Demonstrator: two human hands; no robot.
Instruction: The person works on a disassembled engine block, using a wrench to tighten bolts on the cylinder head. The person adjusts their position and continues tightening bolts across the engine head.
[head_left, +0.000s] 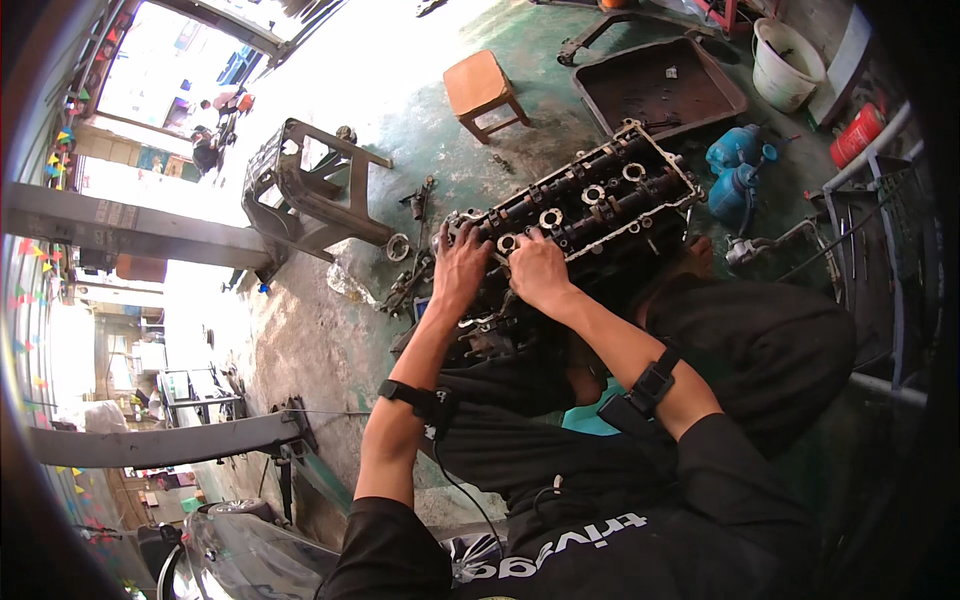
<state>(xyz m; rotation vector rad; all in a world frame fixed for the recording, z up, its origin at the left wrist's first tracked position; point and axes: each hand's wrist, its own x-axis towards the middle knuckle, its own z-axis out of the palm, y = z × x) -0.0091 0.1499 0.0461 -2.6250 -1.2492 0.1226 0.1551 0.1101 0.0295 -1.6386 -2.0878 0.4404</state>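
Note:
A greasy engine cylinder head (600, 195) lies slantwise before me, with its camshafts exposed and pale rings round its plug holes. My left hand (461, 268) rests on its near left end, fingers apart and bent down onto the metal. Close beside it, my right hand (541, 272) is closed, its curled fingertips at the ring (508, 243) nearest that end. Whatever those fingers pinch is hidden beneath them. Dark engine parts (485, 340) show below my hands, partly covered by my forearms.
Around the engine are an orange stool (477, 84), a grey plastic stool (305, 190) on its side, a brown tray (655, 85), a white bucket (787, 65) and blue bottles (735, 170). A metal ring (398, 247) and loose parts lie on the floor. A metal rack (885, 250) stands right.

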